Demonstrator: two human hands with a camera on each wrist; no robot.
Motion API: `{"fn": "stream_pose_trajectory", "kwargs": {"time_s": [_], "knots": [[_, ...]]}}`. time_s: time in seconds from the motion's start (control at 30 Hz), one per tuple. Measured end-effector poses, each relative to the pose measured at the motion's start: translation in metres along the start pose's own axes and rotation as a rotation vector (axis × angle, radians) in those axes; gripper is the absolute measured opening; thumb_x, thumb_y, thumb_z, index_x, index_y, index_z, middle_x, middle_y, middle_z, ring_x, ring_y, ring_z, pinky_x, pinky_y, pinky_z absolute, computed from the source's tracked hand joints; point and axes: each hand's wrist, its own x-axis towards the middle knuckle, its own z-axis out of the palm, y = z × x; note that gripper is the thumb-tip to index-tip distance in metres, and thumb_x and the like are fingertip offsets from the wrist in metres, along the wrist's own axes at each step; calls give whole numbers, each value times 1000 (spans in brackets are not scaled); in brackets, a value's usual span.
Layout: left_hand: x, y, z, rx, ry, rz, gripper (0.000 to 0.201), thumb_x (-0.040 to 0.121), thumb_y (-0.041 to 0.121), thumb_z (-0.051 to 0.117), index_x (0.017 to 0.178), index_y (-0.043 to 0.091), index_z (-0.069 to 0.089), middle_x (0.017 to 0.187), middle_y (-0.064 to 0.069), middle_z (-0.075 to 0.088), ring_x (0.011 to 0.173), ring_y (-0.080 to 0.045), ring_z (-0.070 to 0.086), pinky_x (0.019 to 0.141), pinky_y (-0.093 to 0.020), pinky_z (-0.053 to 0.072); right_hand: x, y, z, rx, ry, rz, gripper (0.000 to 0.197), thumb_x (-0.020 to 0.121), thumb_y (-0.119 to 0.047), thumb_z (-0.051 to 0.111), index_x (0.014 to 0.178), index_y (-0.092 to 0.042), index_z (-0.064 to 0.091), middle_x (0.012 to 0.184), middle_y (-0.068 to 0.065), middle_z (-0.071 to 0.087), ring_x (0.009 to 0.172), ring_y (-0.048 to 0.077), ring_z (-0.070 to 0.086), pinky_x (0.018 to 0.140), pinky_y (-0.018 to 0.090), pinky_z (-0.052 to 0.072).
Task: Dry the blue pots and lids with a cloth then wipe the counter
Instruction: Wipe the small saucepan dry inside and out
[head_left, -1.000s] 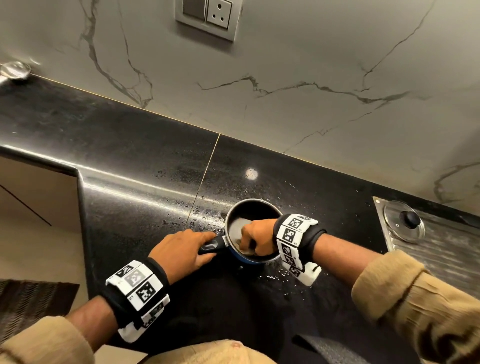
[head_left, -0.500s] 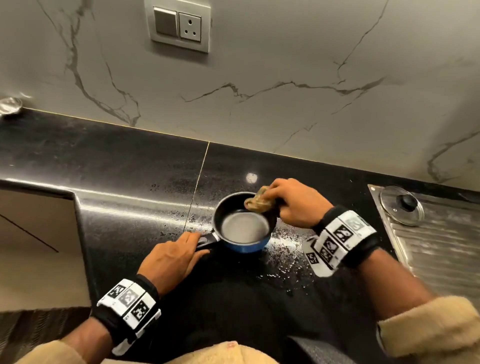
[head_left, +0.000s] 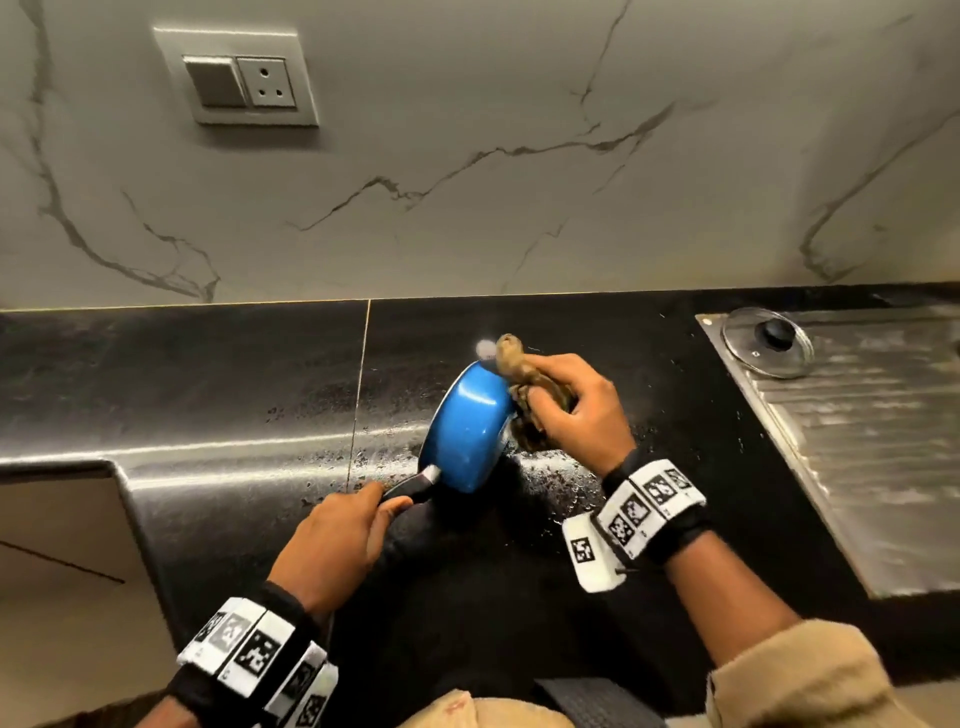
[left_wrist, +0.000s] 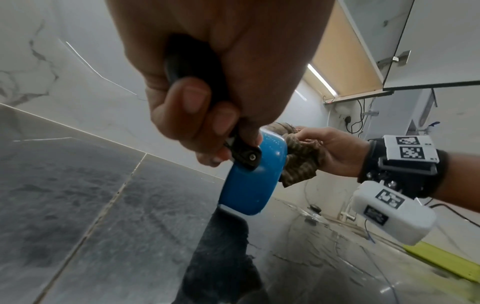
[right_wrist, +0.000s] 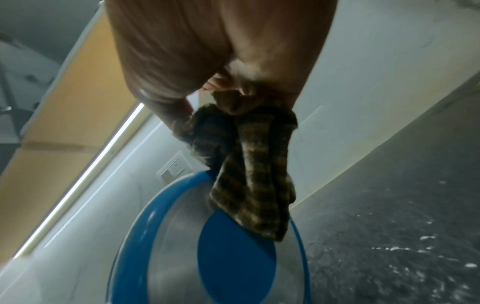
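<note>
Step in hand: drying the outside of the blue pot (head_left: 470, 431), by the look of it; it is tipped on its side above the worktop (head_left: 208, 374), its underside turned toward the cloth (head_left: 524, 410).
Left hand (head_left: 332, 551): fingers and thumb curled round the pot's black handle (head_left: 410, 486), carrying the pot clear of the surface.
Right hand (head_left: 576, 410): fingers closed on the bunched brown striped cloth, which touches the pot at its base and far rim.
Pot's place: lifted over the wet patch, near the seam (head_left: 361, 384) in the black stone.
Wrist views: the right one shows the cloth lying on the edge of the pot's base; the left one shows droplets on the blue wall.
Doing it well: I judge a firm handle grip matters most, since the pot hangs from one hand. Turn the wrist so each part of the wall meets the cloth in turn. Press with a flat pad of cloth, not a tight knot. Work round the bracket where handle meets wall, where water likely collects.
Risk: a wet handle could slip; keeping the pot low over the stone limits a fall.
Left to do: a glass lid (head_left: 768, 343) with a black knob lies on the steel draining board (head_left: 857, 441) at the right, well apart from the hands.
Worktop: droplets (head_left: 561, 478) are scattered beneath the pot, so the wiping appears not yet done.
</note>
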Motion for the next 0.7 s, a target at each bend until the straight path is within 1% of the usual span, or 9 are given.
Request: {"fn": "stream_pose_trajectory", "kwargs": {"time_s": [0.1,0.2,0.27,0.37,0.43,0.5,0.6,0.67,0.7], "knots": [[4,2,-2,-19,-9,-20,44,98,53,39,88,13,55,68,-4,55,75,-35,63,61,-38,37,-9,-11,17,-91,-65,-197,36,76,-17,64,110,-21,75,111,-2,57,104,15,57,91,29,49],[7,-1,-3,-31,0,4,56,94,65,26,83,16,52,70,-9,62,74,-35,63,60,-39,36,-27,-15,32,-333,-138,-496,35,71,-27,68,105,-27,76,115,2,60,100,25,53,85,40,47],[10,-4,-2,-28,4,13,60,96,67,25,82,16,53,70,-11,64,73,-35,63,60,-39,38,-38,-13,42,-519,-222,-668,33,72,-34,68,105,-31,75,118,1,62,99,27,51,83,42,43],[11,-1,-4,-55,6,30,56,90,67,28,78,18,51,66,-7,61,67,-31,60,59,-40,40,-34,0,44,-645,-216,-790,35,74,-40,67,108,-34,73,125,1,63,114,29,50,94,48,40],[11,-2,-6,-63,3,27,60,95,69,25,78,18,51,65,-6,60,64,-29,59,59,-40,42,-18,6,37,-596,-183,-815,36,75,-38,67,109,-33,74,128,3,64,121,33,51,100,49,36],[11,-3,-6,-64,3,26,58,92,69,26,79,18,51,65,-5,60,63,-28,59,58,-40,41,-1,5,35,-406,-152,-724,34,74,-28,66,107,-24,76,124,6,64,123,33,52,108,45,36],[10,-3,-6,-98,3,34,47,90,63,31,77,21,48,62,-3,59,59,-26,58,55,-37,36,17,4,41,-48,-41,-303,31,77,-16,62,106,-17,75,116,1,67,118,17,57,106,42,44],[9,-4,-6,-114,6,32,43,90,62,33,76,24,47,60,0,57,57,-24,57,55,-36,34,29,8,42,87,-16,-12,29,83,-24,60,107,-19,75,109,-5,70,106,6,63,99,40,49],[9,-5,-5,-112,8,29,44,91,63,33,76,25,46,59,0,56,57,-24,56,55,-36,35,32,9,41,103,-32,73,30,85,-32,59,108,-21,75,108,-7,71,103,3,64,97,39,50]]}}
